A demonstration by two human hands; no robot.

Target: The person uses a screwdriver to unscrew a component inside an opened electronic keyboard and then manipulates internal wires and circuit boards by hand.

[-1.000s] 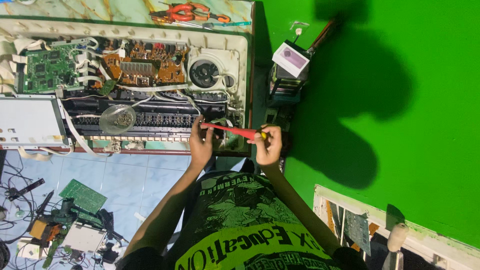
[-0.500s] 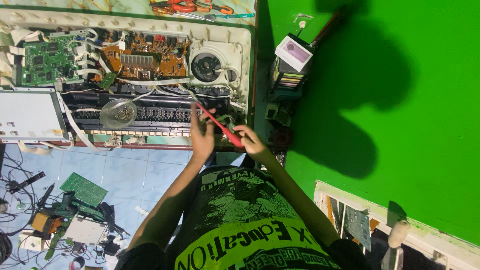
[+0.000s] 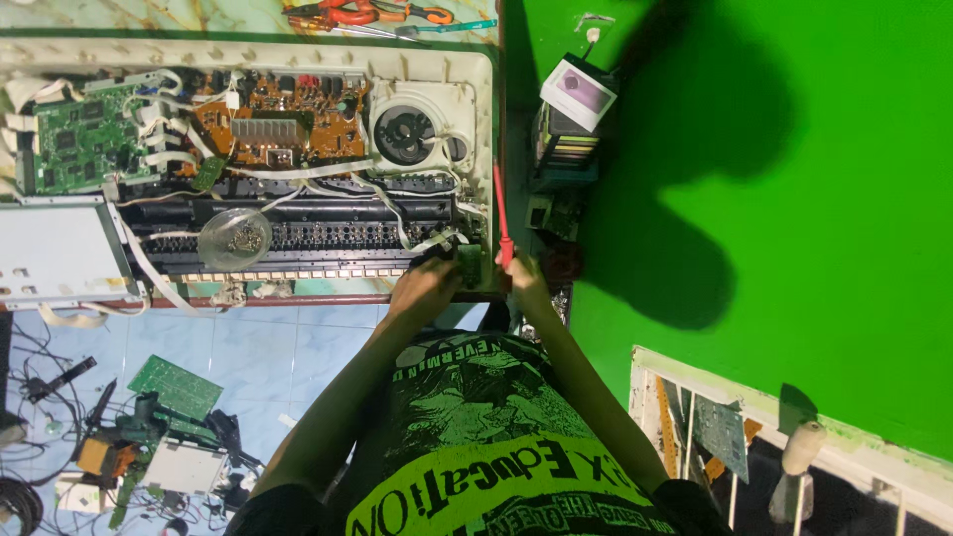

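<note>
An opened electronic keyboard [image 3: 298,60] lies on its back, showing a brown circuit board [image 3: 273,119], a green circuit board [image 3: 74,139], a round speaker [image 3: 405,129] and a row of key contacts. My right hand [image 3: 523,276] grips a red-handled screwdriver [image 3: 501,213] at the keyboard's right end, its shaft pointing away from me along the case edge. My left hand [image 3: 422,288] rests on the near right corner of the chassis, fingers curled down beside a small green board [image 3: 468,264]. What those fingers hold is hidden.
A clear round dish of screws [image 3: 234,238] sits on the key contacts. A grey metal panel [image 3: 55,248] lies at the left. Orange-handled pliers [image 3: 362,12] lie beyond the keyboard. A small box stack [image 3: 576,119] stands against the green wall. Loose boards and wires litter the tiled floor [image 3: 258,347].
The screwdriver swung from lying across both hands to pointing straight away, held by my right hand alone. My left hand let go of it and dropped onto the chassis corner.
</note>
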